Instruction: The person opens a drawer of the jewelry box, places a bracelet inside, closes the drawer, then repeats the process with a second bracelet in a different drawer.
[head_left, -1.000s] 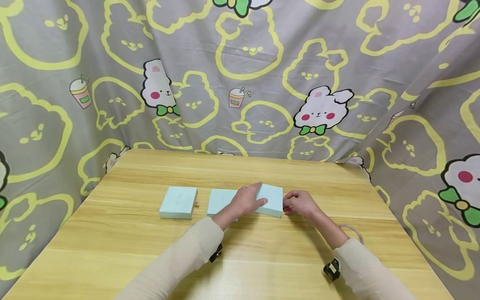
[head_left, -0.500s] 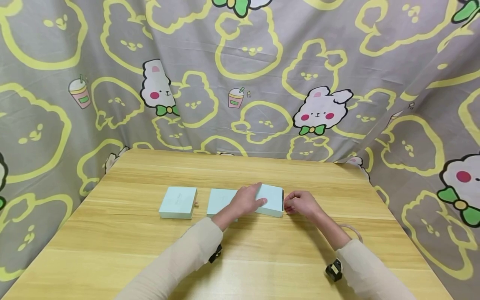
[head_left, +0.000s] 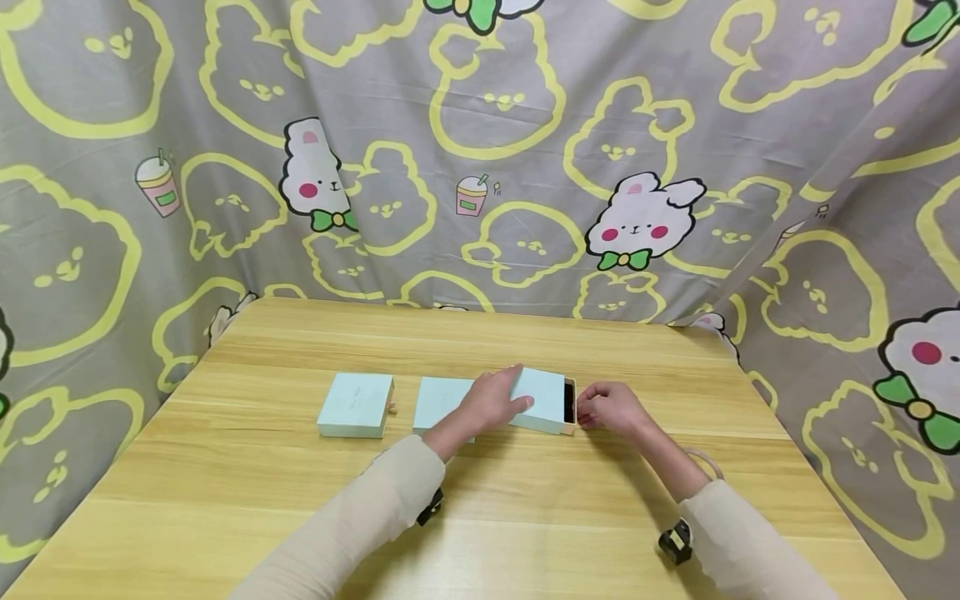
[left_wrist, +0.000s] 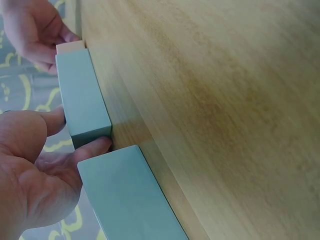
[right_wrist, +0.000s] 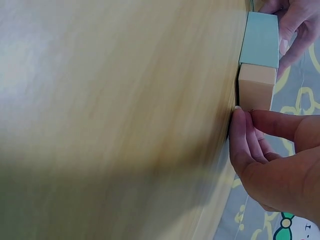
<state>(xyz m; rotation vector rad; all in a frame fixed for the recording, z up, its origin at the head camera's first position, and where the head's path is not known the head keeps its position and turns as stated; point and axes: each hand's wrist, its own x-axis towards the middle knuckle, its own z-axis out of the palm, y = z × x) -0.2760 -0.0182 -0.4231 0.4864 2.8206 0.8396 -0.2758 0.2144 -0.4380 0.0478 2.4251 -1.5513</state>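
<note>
My left hand (head_left: 491, 400) grips the rightmost light blue drawer box (head_left: 542, 396) by its outer sleeve, the thumb lying at its near top edge. A peach-coloured inner drawer (right_wrist: 257, 85) sticks out a short way from the sleeve's right end, with a dark interior in the head view. At that end my right hand (head_left: 611, 406) pinches with thumb and fingertips; whatever small pull lies between them is mostly hidden. Just left, a second light blue box (head_left: 442, 404) is partly covered by my left hand.
A third light blue box (head_left: 356, 405) lies at the left of the row, a small tab (head_left: 393, 407) on its right side. All rest on a wooden table (head_left: 480, 533) before a patterned curtain (head_left: 405, 108).
The inner drawer has slid out to the right from the rightmost box's sleeve as my right hand moved right. My left hand stays in place on the sleeve.
</note>
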